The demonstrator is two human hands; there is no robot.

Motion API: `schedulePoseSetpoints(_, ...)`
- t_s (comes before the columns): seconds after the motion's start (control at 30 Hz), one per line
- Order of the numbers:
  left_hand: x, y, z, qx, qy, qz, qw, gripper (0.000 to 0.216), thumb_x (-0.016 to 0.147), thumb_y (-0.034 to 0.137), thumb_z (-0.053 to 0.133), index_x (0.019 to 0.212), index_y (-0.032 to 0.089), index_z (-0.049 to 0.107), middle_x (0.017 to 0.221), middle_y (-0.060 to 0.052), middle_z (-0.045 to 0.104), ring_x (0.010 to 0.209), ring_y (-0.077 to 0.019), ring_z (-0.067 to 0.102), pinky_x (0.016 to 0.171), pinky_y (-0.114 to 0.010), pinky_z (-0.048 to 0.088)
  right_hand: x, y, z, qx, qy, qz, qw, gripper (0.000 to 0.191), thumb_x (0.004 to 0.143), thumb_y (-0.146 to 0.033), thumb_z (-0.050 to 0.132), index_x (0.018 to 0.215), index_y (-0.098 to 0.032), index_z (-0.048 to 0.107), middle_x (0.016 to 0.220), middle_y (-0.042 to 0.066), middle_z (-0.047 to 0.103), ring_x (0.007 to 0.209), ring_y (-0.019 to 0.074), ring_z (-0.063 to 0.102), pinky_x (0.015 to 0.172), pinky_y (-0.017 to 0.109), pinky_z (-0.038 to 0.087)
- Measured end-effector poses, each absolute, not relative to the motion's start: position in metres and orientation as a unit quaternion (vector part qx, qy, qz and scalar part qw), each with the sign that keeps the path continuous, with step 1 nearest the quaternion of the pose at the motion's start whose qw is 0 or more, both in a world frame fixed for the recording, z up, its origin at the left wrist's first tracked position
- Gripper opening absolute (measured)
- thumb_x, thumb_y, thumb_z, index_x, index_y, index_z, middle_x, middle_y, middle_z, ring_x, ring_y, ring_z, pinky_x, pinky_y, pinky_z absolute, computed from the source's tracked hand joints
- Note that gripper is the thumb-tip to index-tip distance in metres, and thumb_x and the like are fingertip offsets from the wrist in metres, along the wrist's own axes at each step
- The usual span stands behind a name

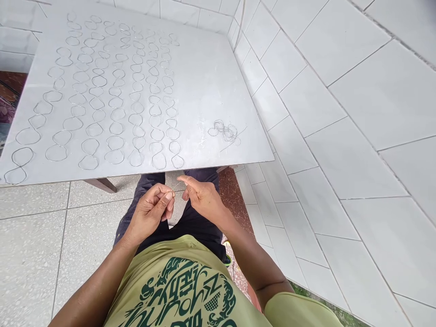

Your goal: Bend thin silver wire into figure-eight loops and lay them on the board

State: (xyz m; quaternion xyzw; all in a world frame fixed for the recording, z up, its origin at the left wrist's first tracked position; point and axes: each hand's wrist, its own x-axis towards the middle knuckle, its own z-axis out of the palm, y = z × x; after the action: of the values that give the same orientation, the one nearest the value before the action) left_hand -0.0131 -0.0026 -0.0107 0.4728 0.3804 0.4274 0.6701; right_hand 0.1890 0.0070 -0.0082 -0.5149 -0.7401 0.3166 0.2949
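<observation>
Over my lap, just off the table's near edge, my left hand [156, 205] is closed with thumb and fingers pinching a thin wire [176, 185]. My right hand [200, 195] meets it from the other side, its index finger stretched along the wire's upper end. The right thumb is partly hidden, so how firmly it grips is unclear. Rows of wire figure-eights [138, 152] lie flat across the left and middle of the white tabletop [207, 86]. On the table's right part lies a loose tangle of wire pieces [225, 131].
White tiled walls [327, 150] rise close on the right and behind the table. Beneath the tabletop a wooden leg [101, 184] shows above the speckled floor [91, 236]. A thin cable [241, 22] hangs in the far corner.
</observation>
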Motion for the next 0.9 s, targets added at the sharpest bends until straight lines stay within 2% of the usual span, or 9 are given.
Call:
schedulePoseSetpoints(0.27, -0.011, 0.000, -0.014, 0.464, 0.372, 0.462, 0.658, 0.017, 0.103, 0.038, 0.064, 0.099, 0.022, 0.061, 0.070, 0.004, 0.058, 0.051, -0.0082, 0.053, 0.045, -0.019, 0.039, 0.185, 0.008, 0.000, -0.529, -0.626, 0.445, 0.362, 0.026, 0.108, -0.038, 0.051, 0.123, -0.022, 0.066, 0.070, -0.003, 0.074, 0.065, 0.0145, 0.074, 0.073, 0.027, 0.059)
schedulePoseSetpoints(0.53, -0.013, 0.001, -0.019, 0.488, 0.362, 0.454, 0.652, 0.014, 0.106, 0.034, 0.060, 0.100, 0.022, 0.060, 0.071, 0.005, 0.058, 0.052, -0.0081, 0.055, 0.045, -0.019, 0.041, 0.186, 0.009, -0.009, -0.488, -0.653, 0.434, 0.385, 0.035, 0.109, -0.030, 0.047, 0.134, -0.027, 0.071, 0.071, -0.004, 0.070, 0.063, 0.0112, 0.070, 0.071, 0.024, 0.058)
schedulePoseSetpoints(0.77, -0.010, -0.001, -0.023, 0.464, 0.359, 0.461, 0.666, 0.013, 0.105, 0.034, 0.061, 0.100, 0.022, 0.060, 0.070, 0.005, 0.057, 0.051, -0.0076, 0.053, 0.044, -0.018, 0.039, 0.182, 0.008, -0.017, -0.497, -0.660, 0.402, 0.395, 0.036, 0.107, -0.024, 0.046, 0.130, -0.026, 0.074, 0.070, -0.003, 0.070, 0.060, 0.0117, 0.069, 0.067, 0.025, 0.057)
schedulePoseSetpoints(0.83, -0.008, -0.001, -0.023, 0.455, 0.362, 0.469, 0.665, 0.015, 0.105, 0.034, 0.061, 0.098, 0.021, 0.060, 0.070, 0.005, 0.058, 0.051, -0.0077, 0.053, 0.043, -0.018, 0.039, 0.182, 0.008, -0.014, -0.503, -0.645, 0.420, 0.391, 0.035, 0.108, -0.026, 0.046, 0.130, -0.025, 0.072, 0.068, -0.004, 0.069, 0.059, 0.0122, 0.069, 0.067, 0.025, 0.057)
schedulePoseSetpoints(0.9, -0.007, -0.001, -0.024, 0.439, 0.362, 0.478, 0.669, 0.015, 0.104, 0.034, 0.062, 0.097, 0.021, 0.060, 0.070, 0.005, 0.057, 0.051, -0.0079, 0.053, 0.043, -0.018, 0.038, 0.185, 0.008, -0.007, -0.491, -0.640, 0.457, 0.375, 0.036, 0.108, -0.030, 0.046, 0.139, -0.025, 0.066, 0.070, -0.003, 0.071, 0.062, 0.0133, 0.071, 0.069, 0.026, 0.058)
